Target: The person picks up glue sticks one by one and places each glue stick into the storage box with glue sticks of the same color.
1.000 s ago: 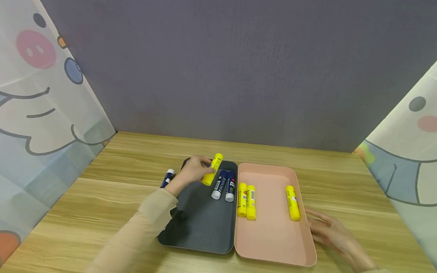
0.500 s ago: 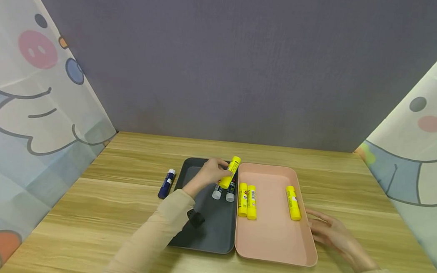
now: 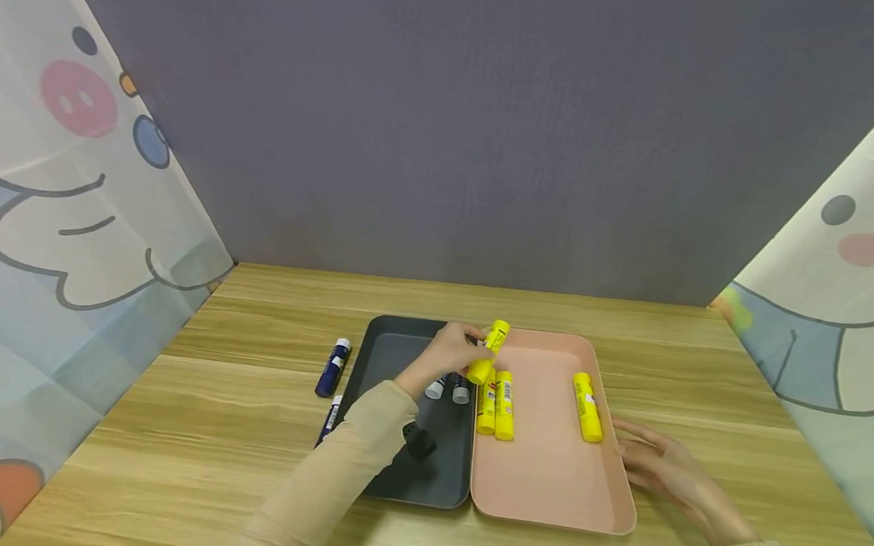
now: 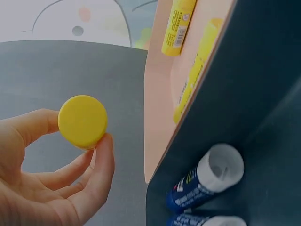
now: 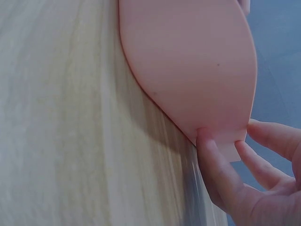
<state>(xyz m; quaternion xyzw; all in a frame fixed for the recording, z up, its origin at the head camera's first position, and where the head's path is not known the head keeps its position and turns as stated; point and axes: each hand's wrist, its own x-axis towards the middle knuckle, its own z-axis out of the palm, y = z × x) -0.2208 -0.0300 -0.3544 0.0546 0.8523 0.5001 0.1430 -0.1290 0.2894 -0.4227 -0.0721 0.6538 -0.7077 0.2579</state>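
Hovering where the two trays meet in the head view, the left hand (image 3: 447, 354) has its thumb and fingers closed around a yellow glue stick (image 3: 488, 355), which tilts above the left edge of the pink tray (image 3: 543, 503). Two yellow sticks (image 3: 505, 406) lie side by side just below it, and this view does not settle how much gap there is; a drop straight down could well strike them and set them rolling. Too short a reach might leave the stick on the shared rims or in the dark tray (image 3: 442, 490), among the blue sticks (image 3: 461, 390). The dark wrist unit (image 3: 420, 441) is above that tray too, so a low wrist could bump it.

The left wrist view shows the held stick end-on, pinched by the fingertips with the palm clear of it. A grip that slight could let the smooth barrel twist or slip if it knocked a rim.

From the right wrist, the right hand (image 5: 256, 188) has fairly straight, spread fingers, their tips touching the pink tray's wall and rim rather than wrapping it. An uneven push there could skid the tray along the bench (image 5: 61, 141), spoiling the aim.
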